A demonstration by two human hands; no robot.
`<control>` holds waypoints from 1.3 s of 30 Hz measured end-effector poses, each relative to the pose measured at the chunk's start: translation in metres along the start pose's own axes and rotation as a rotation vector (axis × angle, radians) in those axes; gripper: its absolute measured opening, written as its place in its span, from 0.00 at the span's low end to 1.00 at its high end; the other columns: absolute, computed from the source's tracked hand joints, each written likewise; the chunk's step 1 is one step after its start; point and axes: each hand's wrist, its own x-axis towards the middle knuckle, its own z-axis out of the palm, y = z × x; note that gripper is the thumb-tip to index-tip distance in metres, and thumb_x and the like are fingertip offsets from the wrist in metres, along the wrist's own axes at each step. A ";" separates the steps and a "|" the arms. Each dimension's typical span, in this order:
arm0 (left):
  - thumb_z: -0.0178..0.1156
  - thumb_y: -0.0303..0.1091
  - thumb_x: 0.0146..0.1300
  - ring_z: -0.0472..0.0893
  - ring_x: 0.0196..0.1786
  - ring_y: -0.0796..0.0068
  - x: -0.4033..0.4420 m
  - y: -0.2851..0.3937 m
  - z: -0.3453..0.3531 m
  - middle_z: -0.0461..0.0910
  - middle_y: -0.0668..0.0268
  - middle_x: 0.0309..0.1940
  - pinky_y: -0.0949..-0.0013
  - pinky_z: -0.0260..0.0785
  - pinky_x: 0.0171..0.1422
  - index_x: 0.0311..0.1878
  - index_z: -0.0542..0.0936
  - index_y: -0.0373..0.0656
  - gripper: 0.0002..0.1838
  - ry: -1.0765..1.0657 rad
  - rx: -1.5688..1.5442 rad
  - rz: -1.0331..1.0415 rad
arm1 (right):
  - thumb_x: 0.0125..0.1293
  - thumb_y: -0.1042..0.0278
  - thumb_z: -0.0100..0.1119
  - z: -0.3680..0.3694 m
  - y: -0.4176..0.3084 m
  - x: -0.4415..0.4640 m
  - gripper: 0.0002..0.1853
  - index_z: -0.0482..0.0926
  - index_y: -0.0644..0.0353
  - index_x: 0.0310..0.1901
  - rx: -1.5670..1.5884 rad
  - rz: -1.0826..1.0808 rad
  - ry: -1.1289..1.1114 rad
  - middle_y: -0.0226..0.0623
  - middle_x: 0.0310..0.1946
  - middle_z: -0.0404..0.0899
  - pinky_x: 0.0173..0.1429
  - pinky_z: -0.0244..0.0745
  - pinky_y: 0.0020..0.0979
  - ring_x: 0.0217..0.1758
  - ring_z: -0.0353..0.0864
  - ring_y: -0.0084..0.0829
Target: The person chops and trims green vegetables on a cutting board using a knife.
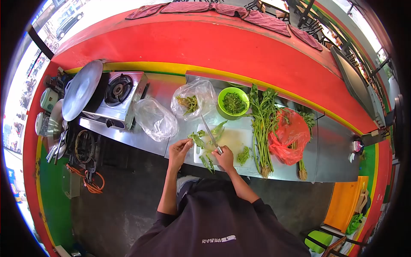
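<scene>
My left hand (180,150) pinches a leafy green sprig (197,139) at the left edge of a white cutting board (233,138). In my right hand (224,158) is the handle of a knife (209,131), its blade pointing up and away over the board. More leaves lie below the blade, between my hands. A small pile of chopped green stems (243,155) sits at the board's right side. Behind the board stands a lime green bowl (233,116) of chopped greens. Long leafy stalks (258,128) with roots lie right of the board.
A red plastic bag (290,139) lies over more stalks at the right. Clear plastic bags (156,120) lie left, one with plant trimmings (187,103). Farther left are a gas stove (117,97) and a large metal lid (83,91). A red wall (205,45) runs behind the counter.
</scene>
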 end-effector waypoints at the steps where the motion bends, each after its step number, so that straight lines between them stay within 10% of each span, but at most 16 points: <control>1: 0.69 0.30 0.74 0.85 0.48 0.79 0.000 0.001 0.002 0.89 0.63 0.47 0.72 0.78 0.58 0.58 0.86 0.31 0.15 0.008 -0.009 0.001 | 0.58 0.57 0.78 0.000 0.001 0.001 0.13 0.88 0.58 0.36 -0.010 0.013 -0.019 0.41 0.36 0.84 0.47 0.79 0.45 0.40 0.86 0.45; 18: 0.73 0.29 0.67 0.81 0.37 0.78 0.003 -0.002 0.011 0.90 0.67 0.39 0.70 0.70 0.43 0.51 0.93 0.49 0.11 -0.033 0.416 0.197 | 0.58 0.62 0.79 0.003 0.009 0.000 0.11 0.89 0.58 0.36 0.016 -0.061 0.027 0.39 0.35 0.84 0.45 0.79 0.40 0.38 0.86 0.40; 29: 0.71 0.28 0.70 0.87 0.43 0.79 0.005 -0.013 0.027 0.91 0.63 0.40 0.71 0.76 0.52 0.53 0.88 0.35 0.12 -0.025 0.364 0.156 | 0.58 0.60 0.78 -0.002 0.003 -0.001 0.12 0.89 0.58 0.37 0.015 0.000 -0.003 0.41 0.36 0.84 0.47 0.79 0.43 0.40 0.86 0.44; 39: 0.72 0.33 0.63 0.88 0.38 0.54 0.012 -0.068 0.067 0.89 0.60 0.38 0.57 0.80 0.45 0.40 0.91 0.42 0.06 -0.259 0.890 0.389 | 0.56 0.63 0.80 -0.002 0.007 0.003 0.12 0.89 0.59 0.37 -0.013 0.008 -0.015 0.43 0.35 0.84 0.44 0.79 0.41 0.38 0.86 0.45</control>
